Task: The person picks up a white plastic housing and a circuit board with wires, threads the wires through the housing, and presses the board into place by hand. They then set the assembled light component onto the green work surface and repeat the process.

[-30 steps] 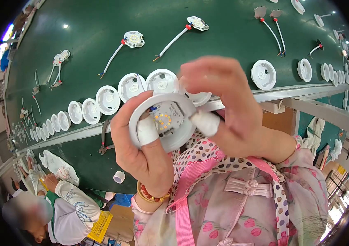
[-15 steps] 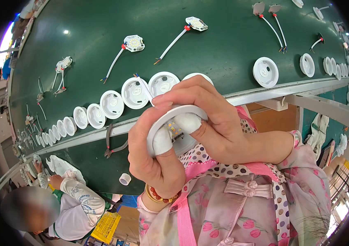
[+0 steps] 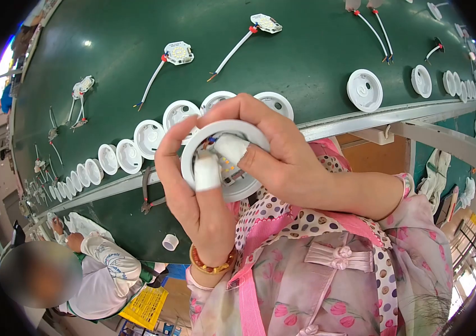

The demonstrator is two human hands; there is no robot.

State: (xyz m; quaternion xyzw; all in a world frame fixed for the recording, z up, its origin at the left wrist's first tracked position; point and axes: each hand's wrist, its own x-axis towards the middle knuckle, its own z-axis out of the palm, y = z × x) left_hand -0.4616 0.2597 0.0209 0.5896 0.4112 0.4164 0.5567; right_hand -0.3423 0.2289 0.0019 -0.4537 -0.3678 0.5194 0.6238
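- Head camera: a round white housing (image 3: 245, 189) was held up in front of the wearer's body, with its open side turned toward the camera.
- Inside the housing, a circuit board (image 3: 228, 166) with yellow light chips was partly covered by the thumbs; red and blue wires were seen near the upper rim.
- By the left hand (image 3: 186, 196), the housing was gripped at its left side, the fingers curled behind the rim and the white-wrapped thumb pressed inside.
- By the right hand (image 3: 280, 159), it was clamped from the upper right, the fingers arched over the top and another wrapped thumb set inside, close to the left one.
- Behind the hands, a curved row of white cups (image 3: 149, 140) was lined up on the green tabletop (image 3: 305, 61), along a metal rail (image 3: 327, 130).
- Farther back, a board with a white cable (image 3: 179, 53) was laid near a similar one (image 3: 266, 23).
- At the left, pliers (image 3: 146, 196) were placed by the rail, and a white roll (image 3: 170, 242) was set nearer the wearer.
- At lower left, a co-worker (image 3: 101, 280) in a white top was seen beside a yellow crate (image 3: 145, 307).
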